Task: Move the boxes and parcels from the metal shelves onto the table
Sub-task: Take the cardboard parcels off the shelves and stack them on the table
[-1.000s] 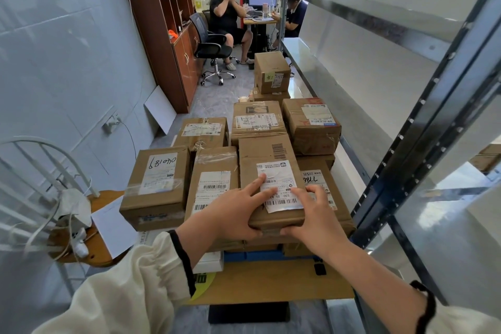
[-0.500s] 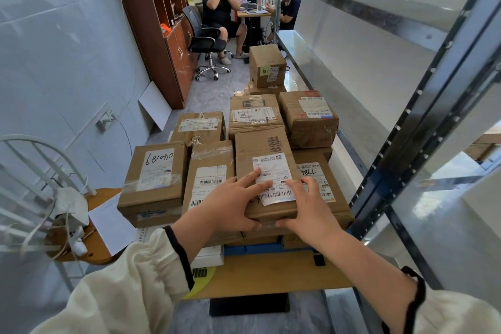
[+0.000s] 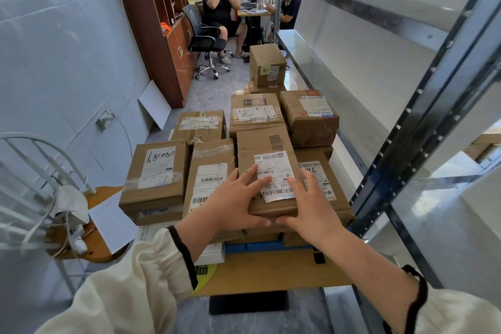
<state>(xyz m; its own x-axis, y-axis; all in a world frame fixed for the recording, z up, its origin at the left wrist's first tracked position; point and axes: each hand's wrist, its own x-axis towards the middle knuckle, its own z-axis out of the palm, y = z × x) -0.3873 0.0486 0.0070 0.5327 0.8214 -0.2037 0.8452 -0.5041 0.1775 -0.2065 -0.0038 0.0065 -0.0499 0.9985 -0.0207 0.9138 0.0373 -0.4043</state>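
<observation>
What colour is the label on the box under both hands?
The label is white with black barcodes, on a brown box; head view.

Brown, white-labelled cardboard boxes [image 3: 154, 171] in a tight pile on the wooden table [image 3: 271, 271] beside the metal shelves [image 3: 423, 122].
</observation>
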